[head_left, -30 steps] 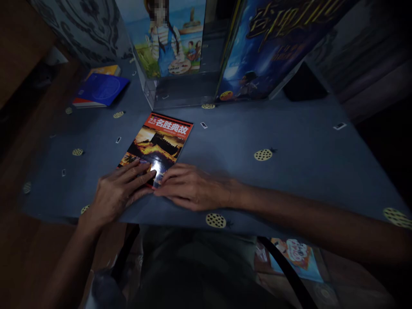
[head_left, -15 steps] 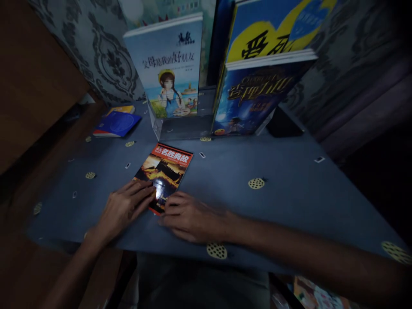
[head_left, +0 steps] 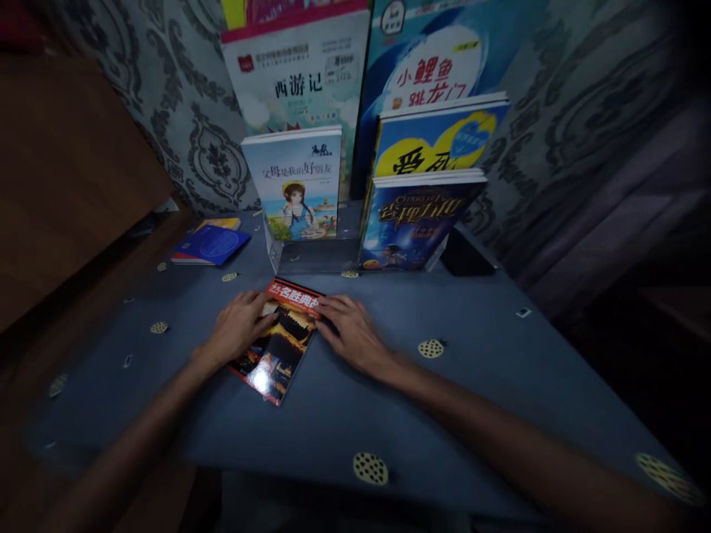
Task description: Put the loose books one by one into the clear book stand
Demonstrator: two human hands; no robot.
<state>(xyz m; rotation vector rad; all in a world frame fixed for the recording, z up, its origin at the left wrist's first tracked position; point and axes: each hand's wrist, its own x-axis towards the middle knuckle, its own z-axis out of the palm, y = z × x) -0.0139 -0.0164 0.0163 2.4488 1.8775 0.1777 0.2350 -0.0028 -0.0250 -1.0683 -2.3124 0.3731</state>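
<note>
red booklet [head_left: 276, 342] lies flat on the blue worktop [head_left: 478, 370], just in front of the clear book stand [head_left: 311, 255]. left hand [head_left: 238, 326] and right hand [head_left: 349, 333] rest flat, fingers extended and gripping nothing, on its far corners.

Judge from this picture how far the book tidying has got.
Already done: several books stand upright in the display stand. In hand: the left hand and right hand rest on either side of the red book, flat on the table. Probably left: that book, and the blue book lying far left.
</note>
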